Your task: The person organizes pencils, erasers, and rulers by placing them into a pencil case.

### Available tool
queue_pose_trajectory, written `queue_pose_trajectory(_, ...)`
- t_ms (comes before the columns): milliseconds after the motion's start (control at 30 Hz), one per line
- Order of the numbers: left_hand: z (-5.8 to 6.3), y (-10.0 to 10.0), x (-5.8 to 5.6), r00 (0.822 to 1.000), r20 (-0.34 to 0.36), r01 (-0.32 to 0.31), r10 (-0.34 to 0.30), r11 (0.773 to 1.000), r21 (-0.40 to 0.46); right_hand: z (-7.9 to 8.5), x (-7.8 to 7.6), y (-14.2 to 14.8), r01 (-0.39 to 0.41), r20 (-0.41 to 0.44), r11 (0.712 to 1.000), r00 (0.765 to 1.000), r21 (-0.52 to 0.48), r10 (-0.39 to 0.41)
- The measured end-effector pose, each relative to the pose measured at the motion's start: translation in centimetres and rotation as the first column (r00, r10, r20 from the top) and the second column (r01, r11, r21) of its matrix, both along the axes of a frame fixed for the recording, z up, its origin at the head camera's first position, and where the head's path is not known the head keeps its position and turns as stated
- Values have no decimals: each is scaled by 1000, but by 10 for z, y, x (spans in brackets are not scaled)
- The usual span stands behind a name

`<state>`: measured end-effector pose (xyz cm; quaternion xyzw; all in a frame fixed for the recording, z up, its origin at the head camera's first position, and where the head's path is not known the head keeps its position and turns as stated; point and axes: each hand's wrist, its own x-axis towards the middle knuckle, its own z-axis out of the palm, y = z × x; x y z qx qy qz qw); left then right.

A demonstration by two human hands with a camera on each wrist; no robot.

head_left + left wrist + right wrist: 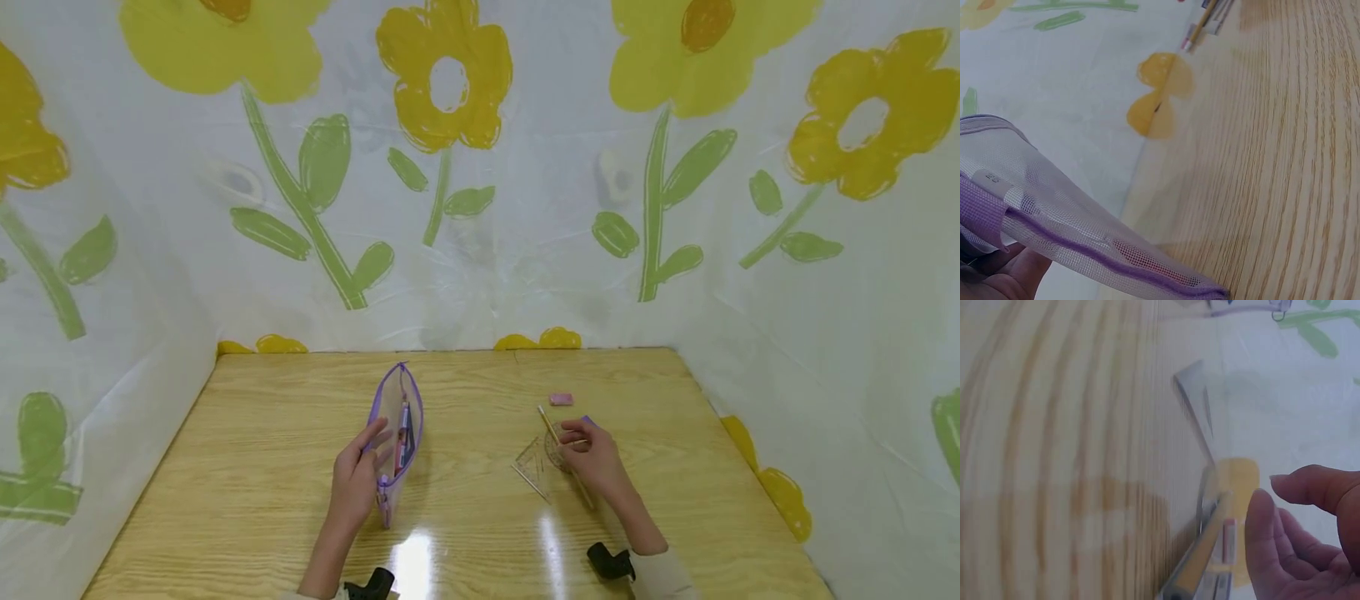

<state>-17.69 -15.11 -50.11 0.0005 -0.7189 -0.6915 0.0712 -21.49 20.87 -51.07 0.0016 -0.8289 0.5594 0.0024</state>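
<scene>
My left hand (356,483) grips the side of a mesh pencil pouch (381,493) with purple trim, held upright with its mouth spread. Several pens and other stationery (405,433) show inside it. In the left wrist view the pouch's pale mesh (1072,200) covers most of that hand. My right hand (596,467) hovers over a pencil (550,423) lying on the table, thumb and forefinger curved towards each other with a gap between them. Beneath and beside that hand lie a clear round-edged protractor (552,452) and a clear set square (529,458).
A pink eraser (561,400) lies beyond the pencil's tip. A small purple-edged item (589,420) is partly hidden behind my right hand. The wooden table (262,467) is bounded by a white flower-printed cloth (495,283) at the back and both sides.
</scene>
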Motion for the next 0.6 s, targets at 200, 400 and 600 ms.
queue_pose_trajectory(200,1,2,-1,1000,-1,2,-2,1000,-18,-10,-3,14,6,3,1000,1000,18,-6)
queue_pose_trajectory(400,2,4,-1,1000,-3,11,-11,1000,-12,-11,-2,16,19,38,999,999,48,-21)
queue_pose_trajectory(600,1,4,-1,1000,-2,15,-15,1000,-9,-15,-5,15,26,41,992,999,126,-31)
